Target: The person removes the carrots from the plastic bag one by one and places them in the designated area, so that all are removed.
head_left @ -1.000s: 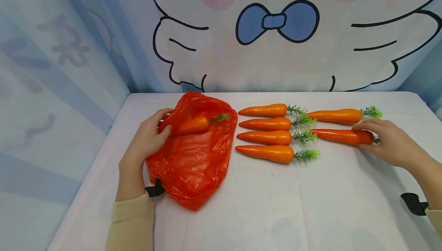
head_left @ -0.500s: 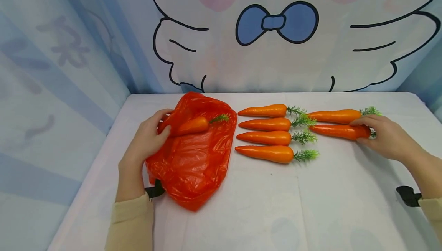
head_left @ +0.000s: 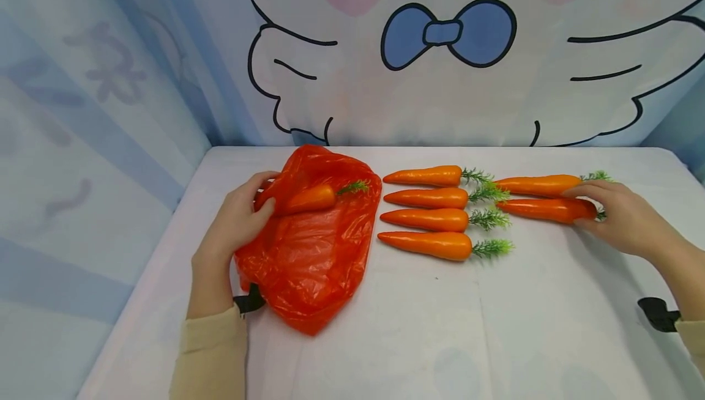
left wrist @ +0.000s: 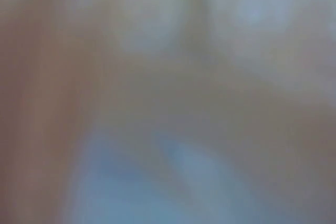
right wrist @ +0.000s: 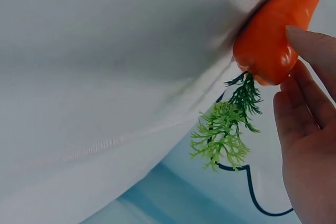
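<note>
My left hand [head_left: 238, 216] grips the left edge of a red plastic bag [head_left: 308, 265], thumb on top. A carrot [head_left: 311, 199] with a green tuft lies at the bag, its tip close to that thumb; whether it is inside or on top I cannot tell. At the right, my right hand [head_left: 625, 216] holds the thick end of another carrot [head_left: 542, 209], its tip pointing left. The right wrist view shows the thumb on this carrot [right wrist: 268, 40] and its leafy tuft [right wrist: 226, 124] hanging free. The left wrist view is too blurred to read.
Several carrots [head_left: 426, 219] lie in a stacked row at the middle, tips left. One more carrot [head_left: 540, 185] lies just beyond the held one. White cloth covers the table [head_left: 407, 339]; a printed curtain [head_left: 440, 100] stands behind its far edge.
My right hand has slid its carrot slightly away from me, closer beside the carrot behind it. The left hand and the bag stay as they were.
</note>
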`<state>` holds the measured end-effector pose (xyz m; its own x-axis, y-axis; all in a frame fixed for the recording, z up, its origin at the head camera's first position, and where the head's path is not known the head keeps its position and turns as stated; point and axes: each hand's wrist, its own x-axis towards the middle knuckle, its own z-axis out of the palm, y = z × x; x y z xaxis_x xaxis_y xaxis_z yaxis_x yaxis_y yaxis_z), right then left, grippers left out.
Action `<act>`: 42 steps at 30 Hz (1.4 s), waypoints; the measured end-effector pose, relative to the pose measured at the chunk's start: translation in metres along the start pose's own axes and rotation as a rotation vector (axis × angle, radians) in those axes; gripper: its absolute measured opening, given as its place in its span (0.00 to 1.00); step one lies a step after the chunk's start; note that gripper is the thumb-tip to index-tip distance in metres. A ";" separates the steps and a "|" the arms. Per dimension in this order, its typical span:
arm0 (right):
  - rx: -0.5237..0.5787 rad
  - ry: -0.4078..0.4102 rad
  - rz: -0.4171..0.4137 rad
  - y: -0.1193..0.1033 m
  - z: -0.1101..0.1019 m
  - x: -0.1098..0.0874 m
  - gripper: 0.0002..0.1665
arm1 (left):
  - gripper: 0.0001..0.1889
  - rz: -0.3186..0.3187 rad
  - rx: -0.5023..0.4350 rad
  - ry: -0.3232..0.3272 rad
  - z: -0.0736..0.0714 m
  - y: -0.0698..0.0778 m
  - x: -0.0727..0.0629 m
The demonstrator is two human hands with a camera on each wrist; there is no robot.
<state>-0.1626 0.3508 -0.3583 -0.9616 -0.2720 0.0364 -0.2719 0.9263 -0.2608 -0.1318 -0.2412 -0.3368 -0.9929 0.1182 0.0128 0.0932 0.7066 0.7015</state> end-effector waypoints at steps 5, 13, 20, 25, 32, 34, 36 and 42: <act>0.024 0.014 0.014 -0.001 0.000 -0.003 0.27 | 0.26 0.001 -0.011 -0.006 0.001 0.000 0.001; 0.046 0.057 -0.063 -0.021 -0.010 0.004 0.27 | 0.26 0.003 0.000 -0.004 0.000 0.000 -0.001; 0.106 0.043 -0.096 -0.053 -0.018 0.018 0.26 | 0.27 -0.003 0.003 -0.008 -0.001 0.000 -0.002; 0.112 0.082 -0.145 -0.080 -0.021 0.030 0.27 | 0.26 0.000 0.000 -0.006 0.000 0.000 -0.001; 0.189 0.087 -0.196 -0.118 -0.023 0.043 0.28 | 0.26 0.017 0.002 -0.005 0.001 0.001 0.002; 0.207 0.088 -0.220 -0.129 -0.021 0.046 0.28 | 0.26 0.018 0.002 -0.006 0.000 0.001 0.002; 0.223 0.083 -0.242 -0.140 -0.019 0.051 0.28 | 0.26 0.017 0.004 -0.006 0.000 0.000 0.002; 0.274 0.042 -0.265 -0.172 -0.013 0.062 0.28 | 0.26 0.019 -0.003 -0.003 0.000 0.000 0.002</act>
<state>-0.1761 0.1775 -0.2989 -0.8617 -0.4762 0.1754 -0.4965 0.7200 -0.4849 -0.1337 -0.2408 -0.3363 -0.9907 0.1337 0.0241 0.1119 0.7024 0.7030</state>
